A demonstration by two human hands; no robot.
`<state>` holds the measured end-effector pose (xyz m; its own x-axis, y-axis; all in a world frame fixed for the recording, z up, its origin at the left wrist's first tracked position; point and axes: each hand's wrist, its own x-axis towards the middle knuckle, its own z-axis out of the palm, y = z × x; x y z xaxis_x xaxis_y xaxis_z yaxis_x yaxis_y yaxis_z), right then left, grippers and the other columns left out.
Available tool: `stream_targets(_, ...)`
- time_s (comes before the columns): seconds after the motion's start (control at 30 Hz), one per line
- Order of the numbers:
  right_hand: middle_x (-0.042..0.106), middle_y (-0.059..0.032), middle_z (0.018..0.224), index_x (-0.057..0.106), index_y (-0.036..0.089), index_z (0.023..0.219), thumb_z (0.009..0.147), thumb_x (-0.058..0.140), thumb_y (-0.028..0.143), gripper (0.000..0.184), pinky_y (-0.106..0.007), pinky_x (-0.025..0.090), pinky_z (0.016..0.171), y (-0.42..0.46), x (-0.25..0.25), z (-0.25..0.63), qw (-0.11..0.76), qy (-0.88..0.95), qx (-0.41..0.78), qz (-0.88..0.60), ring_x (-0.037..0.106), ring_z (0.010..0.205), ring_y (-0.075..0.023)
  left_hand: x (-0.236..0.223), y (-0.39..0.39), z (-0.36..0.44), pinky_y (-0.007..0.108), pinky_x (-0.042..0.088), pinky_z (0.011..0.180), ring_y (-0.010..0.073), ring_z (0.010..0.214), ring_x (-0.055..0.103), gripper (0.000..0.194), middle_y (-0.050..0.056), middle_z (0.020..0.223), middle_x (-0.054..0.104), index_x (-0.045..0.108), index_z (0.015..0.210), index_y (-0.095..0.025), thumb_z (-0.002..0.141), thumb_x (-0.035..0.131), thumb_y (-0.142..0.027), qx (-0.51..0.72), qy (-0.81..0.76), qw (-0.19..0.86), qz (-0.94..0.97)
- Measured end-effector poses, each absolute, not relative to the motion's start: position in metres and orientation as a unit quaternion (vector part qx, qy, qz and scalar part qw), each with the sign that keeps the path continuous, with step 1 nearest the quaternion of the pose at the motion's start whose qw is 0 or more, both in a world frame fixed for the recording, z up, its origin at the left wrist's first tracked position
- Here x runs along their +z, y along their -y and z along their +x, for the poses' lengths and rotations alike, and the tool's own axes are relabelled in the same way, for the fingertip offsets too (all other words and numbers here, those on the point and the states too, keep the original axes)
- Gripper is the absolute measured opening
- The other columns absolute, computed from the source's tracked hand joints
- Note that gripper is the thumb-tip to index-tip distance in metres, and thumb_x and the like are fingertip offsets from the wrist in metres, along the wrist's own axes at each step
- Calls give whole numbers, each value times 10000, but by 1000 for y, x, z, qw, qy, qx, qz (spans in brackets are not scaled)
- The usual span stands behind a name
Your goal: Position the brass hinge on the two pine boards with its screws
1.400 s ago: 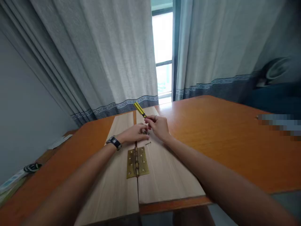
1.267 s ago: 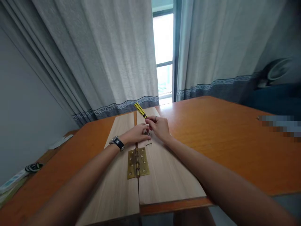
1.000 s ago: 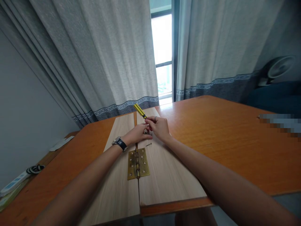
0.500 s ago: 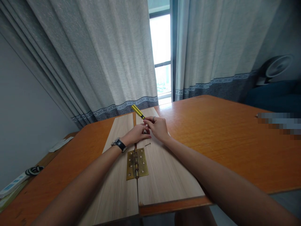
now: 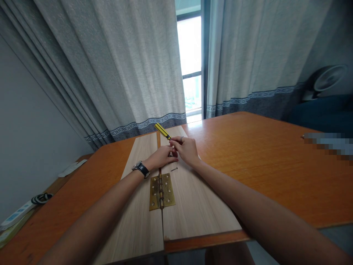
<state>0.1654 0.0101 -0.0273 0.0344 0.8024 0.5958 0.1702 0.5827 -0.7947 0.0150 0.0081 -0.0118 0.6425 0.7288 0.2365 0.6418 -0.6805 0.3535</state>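
Pinches a yellow-and-black screwdriver [image 5: 162, 130] just above the centre of the frame with the right hand [image 5: 186, 149], closing thumb and fingertips at the lower end of its handle, tilted towards the upper left. Curves the left hand [image 5: 161, 157] close beside it at the centre, over small metal hardware [image 5: 171, 155] mostly hidden by the fingers; cannot tell whether gripping anything there. Wears a dark-strapped watch [image 5: 141, 169] on the left wrist. Leaves a loose screw [image 5: 174, 169] lying just below the left thumb, on the right board [image 5: 195, 206]. Shows a brass hinge [image 5: 162, 192] at lower centre, lying across the seam with the left board [image 5: 138, 217], on an orange-brown table [image 5: 261, 165] stretching to the right of the frame
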Motion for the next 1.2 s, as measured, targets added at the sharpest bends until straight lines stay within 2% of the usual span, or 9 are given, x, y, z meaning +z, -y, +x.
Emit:
stream_targets(0.23, 746, -34, 679, 775, 164, 783, 818, 631, 270, 183, -238, 483, 561, -9, -27, 165, 614, 642, 270, -373, 650, 537, -139, -14, -8, 17, 297, 499, 818, 203, 867, 661, 87, 59, 938, 720, 694, 841, -150, 855, 689, -237, 192, -390, 124, 892)
stream_targets(0.37, 748, -35, 695, 771, 166, 790, 800, 641, 278, 171, -240, 501, 569, -10, -27, 165, 619, 632, 288, -366, 650, 540, -138, -11, -9, 15, 285, 493, 793, 178, 815, 645, 146, 42, 878, 706, 663, 823, -153, 923, 570, -205, 196, -394, 132, 888)
stream_targets(0.47, 739, -45, 695, 759, 150, 811, 809, 633, 318, 209, -236, 509, 547, -13, -27, 165, 629, 614, 312, -361, 648, 523, -135, -6, -8, 8, 288, 484, 787, 179, 843, 637, 183, 58, 935, 703, 668, 912, -147, 956, 499, -200, 205, -397, 133, 885)
stream_targets(0.57, 732, -58, 703, 741, 129, 833, 816, 622, 356, 256, -223, 488, 503, -17, -27, 166, 640, 592, 333, -360, 640, 504, -126, 0, 1, -1, 311, 472, 801, 195, 864, 619, 161, 67, 956, 689, 673, 965, -147, 939, 556, -256, 220, -418, 107, 875)
stream_targets(0.7, 723, -65, 696, 725, 116, 819, 795, 632, 357, 259, -210, 450, 458, -19, -25, 168, 648, 573, 347, -363, 626, 486, -117, 2, 22, -2, 324, 457, 839, 207, 888, 592, 145, 52, 862, 653, 666, 802, -158, 886, 660, -276, 197, -410, 67, 888)
stream_targets(0.8, 719, -58, 687, 726, 121, 809, 780, 644, 353, 248, -205, 449, 457, -17, -25, 168, 647, 572, 351, -362, 620, 481, -112, -1, 35, 8, 327, 452, 861, 221, 939, 585, 103, 56, 892, 652, 689, 823, -167, 859, 708, -262, 153, -376, 58, 912)
stream_targets(1.07, 722, -51, 683, 730, 134, 807, 774, 643, 357, 242, -206, 456, 457, -17, -24, 169, 648, 574, 342, -365, 622, 479, -117, -7, 31, 29, 382, 453, 906, 266, 997, 582, 103, 73, 925, 685, 703, 836, -177, 868, 704, -275, 132, -384, 13, 914)
stream_targets(1.2, 725, -51, 681, 730, 139, 799, 776, 644, 351, 230, -209, 469, 467, -19, -24, 169, 651, 573, 338, -366, 635, 491, -126, -12, 23, 35, 425, 452, 944, 301, 1082, 551, 121, 104, 1057, 664, 713, 843, -182, 862, 709, -302, 150, -415, -20, 897)
